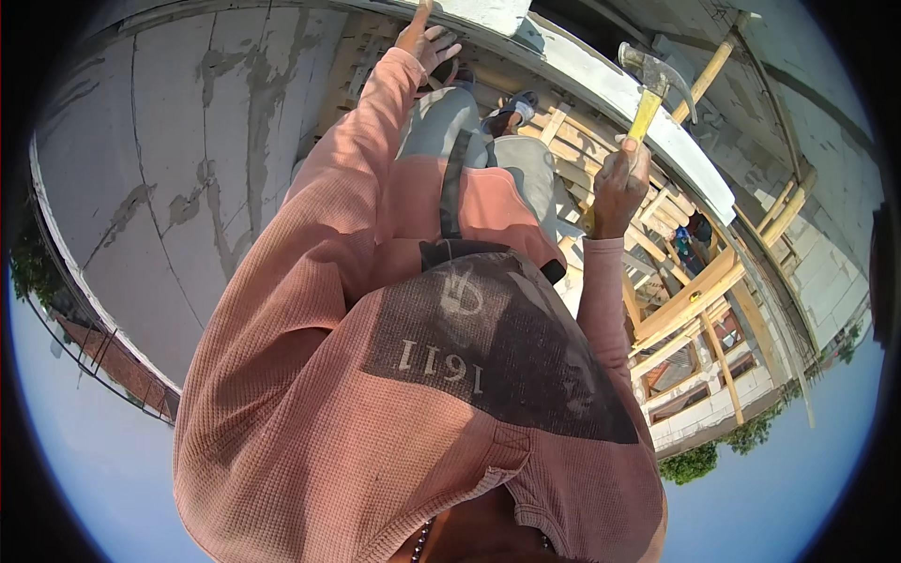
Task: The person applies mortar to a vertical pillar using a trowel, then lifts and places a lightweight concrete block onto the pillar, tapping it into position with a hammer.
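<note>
A claw hammer [646, 113] with a yellow handle and a worn metal head is upright in my right hand [619, 188], whose fingers wrap round the handle. The hammer's head is over a long white block ledge [601, 80]; I cannot tell whether they touch. My left hand [428, 42] reaches out at the top of the view with fingers apart, close to the near edge of the white ledge. Pale dust or a light covering shows on its fingers. Nothing is visible in it, though whether it presses on the ledge is unclear.
A grey block wall [169, 141] with mortar smears rises on the left. Below my legs are wooden slats [572, 141], and a sandalled foot [511, 111] rests there. Timber framing [694, 291] stands at the right, with a person [694, 239] far below. Another block wall [835, 159] lies beyond.
</note>
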The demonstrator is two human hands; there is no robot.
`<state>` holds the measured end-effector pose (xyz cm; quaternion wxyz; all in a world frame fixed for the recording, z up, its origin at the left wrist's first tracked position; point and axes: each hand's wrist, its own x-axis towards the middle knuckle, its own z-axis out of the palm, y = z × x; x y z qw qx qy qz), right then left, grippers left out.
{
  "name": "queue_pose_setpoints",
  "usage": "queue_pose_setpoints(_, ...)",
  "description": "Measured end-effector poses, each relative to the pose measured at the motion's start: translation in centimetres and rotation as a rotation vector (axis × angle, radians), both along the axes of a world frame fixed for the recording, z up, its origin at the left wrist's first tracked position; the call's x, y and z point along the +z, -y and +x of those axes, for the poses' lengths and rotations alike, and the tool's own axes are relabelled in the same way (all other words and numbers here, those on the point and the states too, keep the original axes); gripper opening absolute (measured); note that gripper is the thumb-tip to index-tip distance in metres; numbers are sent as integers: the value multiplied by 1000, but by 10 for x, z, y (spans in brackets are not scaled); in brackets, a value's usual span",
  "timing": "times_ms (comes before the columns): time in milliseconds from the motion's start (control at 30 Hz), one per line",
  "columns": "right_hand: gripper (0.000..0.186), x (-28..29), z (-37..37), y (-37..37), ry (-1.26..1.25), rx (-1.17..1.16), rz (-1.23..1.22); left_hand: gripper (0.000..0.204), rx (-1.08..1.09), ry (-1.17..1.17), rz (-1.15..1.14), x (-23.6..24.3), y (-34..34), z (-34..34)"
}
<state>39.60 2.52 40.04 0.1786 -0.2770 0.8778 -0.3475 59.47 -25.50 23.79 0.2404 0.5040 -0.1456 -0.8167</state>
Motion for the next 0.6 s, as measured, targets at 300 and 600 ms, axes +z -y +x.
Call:
queue_pose_setpoints(300, 37, -21, 38, -160, 258, 6, 379, 41, -485, 861, -1091, 114, 5, 9)
queue_pose_setpoints(600, 37, -153, 24, -185, 702, -83, 618, 52, -1438, 1158, -1819, 42, 116, -78)
